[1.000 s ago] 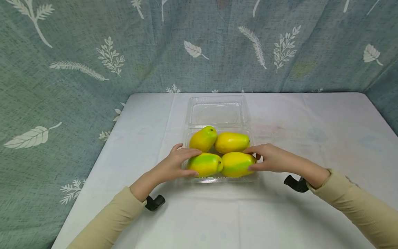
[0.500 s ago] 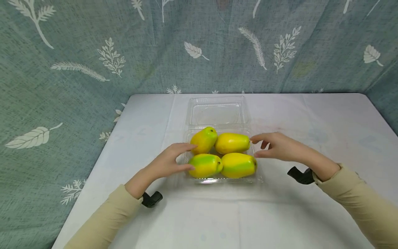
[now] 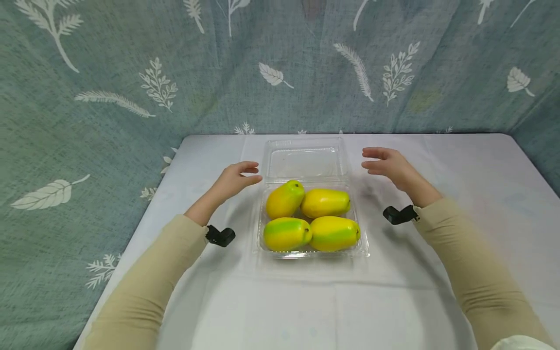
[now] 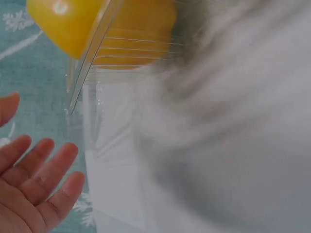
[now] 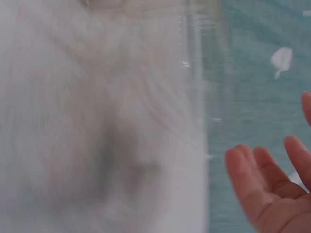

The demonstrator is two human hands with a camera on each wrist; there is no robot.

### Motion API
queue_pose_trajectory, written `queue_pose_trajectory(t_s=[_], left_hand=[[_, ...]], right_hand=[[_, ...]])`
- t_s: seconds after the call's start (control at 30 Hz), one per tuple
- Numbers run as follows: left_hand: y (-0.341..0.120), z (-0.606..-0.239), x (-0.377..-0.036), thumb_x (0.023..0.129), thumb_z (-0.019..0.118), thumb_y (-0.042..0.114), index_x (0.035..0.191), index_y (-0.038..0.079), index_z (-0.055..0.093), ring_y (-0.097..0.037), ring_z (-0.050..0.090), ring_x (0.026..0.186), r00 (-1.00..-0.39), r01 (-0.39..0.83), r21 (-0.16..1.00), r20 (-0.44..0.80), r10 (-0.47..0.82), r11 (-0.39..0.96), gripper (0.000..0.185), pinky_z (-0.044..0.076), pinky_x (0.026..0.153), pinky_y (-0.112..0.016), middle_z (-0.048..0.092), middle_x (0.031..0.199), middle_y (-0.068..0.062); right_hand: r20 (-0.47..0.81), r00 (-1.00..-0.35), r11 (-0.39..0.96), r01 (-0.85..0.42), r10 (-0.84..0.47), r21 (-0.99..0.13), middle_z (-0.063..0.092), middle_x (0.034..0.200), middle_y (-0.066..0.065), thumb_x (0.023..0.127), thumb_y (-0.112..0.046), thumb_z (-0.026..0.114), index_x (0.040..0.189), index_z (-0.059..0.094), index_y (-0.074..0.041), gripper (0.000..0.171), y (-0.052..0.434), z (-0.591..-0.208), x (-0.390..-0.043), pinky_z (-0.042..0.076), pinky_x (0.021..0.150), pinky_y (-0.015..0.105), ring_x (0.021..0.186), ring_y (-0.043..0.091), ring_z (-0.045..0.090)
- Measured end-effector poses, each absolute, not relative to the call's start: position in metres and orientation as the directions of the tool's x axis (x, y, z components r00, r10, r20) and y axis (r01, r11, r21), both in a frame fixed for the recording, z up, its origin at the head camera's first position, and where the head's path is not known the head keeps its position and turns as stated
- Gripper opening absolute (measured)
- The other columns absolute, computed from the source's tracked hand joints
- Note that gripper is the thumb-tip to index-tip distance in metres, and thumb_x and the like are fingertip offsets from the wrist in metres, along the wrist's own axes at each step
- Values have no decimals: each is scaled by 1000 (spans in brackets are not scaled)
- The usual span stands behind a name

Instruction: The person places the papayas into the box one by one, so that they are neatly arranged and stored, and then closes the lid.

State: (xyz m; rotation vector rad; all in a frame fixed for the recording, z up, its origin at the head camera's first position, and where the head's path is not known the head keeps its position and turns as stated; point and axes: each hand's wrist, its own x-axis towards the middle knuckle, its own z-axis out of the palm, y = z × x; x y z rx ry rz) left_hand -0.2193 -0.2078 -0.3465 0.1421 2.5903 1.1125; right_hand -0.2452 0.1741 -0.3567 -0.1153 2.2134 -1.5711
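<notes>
A clear plastic clamshell box [image 3: 363, 250] stands with its lid [image 3: 306, 163] folded back flat behind it. Several yellow-green papayas fill the base in two rows: a tilted back left papaya [image 3: 284, 199], a back right papaya [image 3: 325, 202], a front left papaya [image 3: 286, 234] and a front right papaya [image 3: 334, 233]. My left hand [image 3: 236, 181] hovers just left of the lid, fingers apart from it and holding nothing. To the right of the lid, my right hand [image 3: 389, 166] is in the air with its fingers loosely extended, touching nothing.
A white cloth [image 3: 306, 301] covers the table. Behind it and at the left hangs a blue-green curtain [image 3: 319, 97] with leaf prints. Black wrist mounts [image 3: 220, 236] stick out below both wrists.
Both hands have left the front papayas and moved back to either side of the lid. The papayas and the box stay about where they were.
</notes>
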Motion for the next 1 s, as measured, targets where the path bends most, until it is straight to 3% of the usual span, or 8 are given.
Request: queue_pose_trajectory(t_s=[0.1,0.17,0.27,0.4,0.57,0.83,1.0], left_hand=[[-201,-354,-232,91,56,25,141,7,34,-31,52,114,-947,-137,757,-290,140,639,57,43,95,-42,45,137,-14],[-198,-360,-239,92,55,24,142,5,31,-31,53,113,-939,-204,782,-326,109,589,58,43,95,-41,44,137,-15],[-197,-369,-247,93,53,24,142,5,29,-30,53,114,-919,-296,801,-387,75,520,58,44,95,-39,45,137,-15],[-195,-380,-252,93,52,22,142,5,30,-28,53,115,-897,-370,825,-437,67,427,56,45,94,-36,46,136,-14],[-194,-388,-253,94,52,22,139,6,37,-27,52,116,-888,-403,831,-456,55,383,51,46,91,-31,48,135,-13],[-192,-387,-252,94,51,16,138,3,38,-29,51,116,-908,-376,874,-414,65,307,48,43,96,-35,48,133,-17],[-193,-378,-253,93,53,15,137,3,39,-29,53,114,-921,-356,888,-386,50,292,47,43,96,-35,48,133,-17]], right_hand=[[-340,-886,168,301,-315,-939,19,150,16,94,-15,51,146,15,-4,64,169,-374,-259,33,104,37,128,29,37],[-380,-866,77,376,-326,-923,17,151,16,94,-14,50,147,13,-6,65,164,-382,-266,34,104,36,122,25,45],[-424,-840,18,445,-337,-895,17,151,16,94,-13,51,147,12,-7,66,157,-391,-271,39,100,33,102,15,58],[-450,-827,9,475,-338,-880,19,151,15,94,-12,51,147,12,-9,66,151,-399,-274,49,86,25,88,8,59],[-458,-826,-12,488,-328,-873,20,150,15,94,-9,49,147,12,-9,64,147,-404,-273,49,72,17,83,6,58],[-452,-826,-115,512,-336,-851,17,151,16,94,-1,46,147,14,-6,62,146,-405,-270,49,71,16,80,4,59],[-428,-855,-86,469,-293,-879,22,150,15,92,0,48,146,19,-7,62,144,-394,-271,49,75,17,88,7,57]])
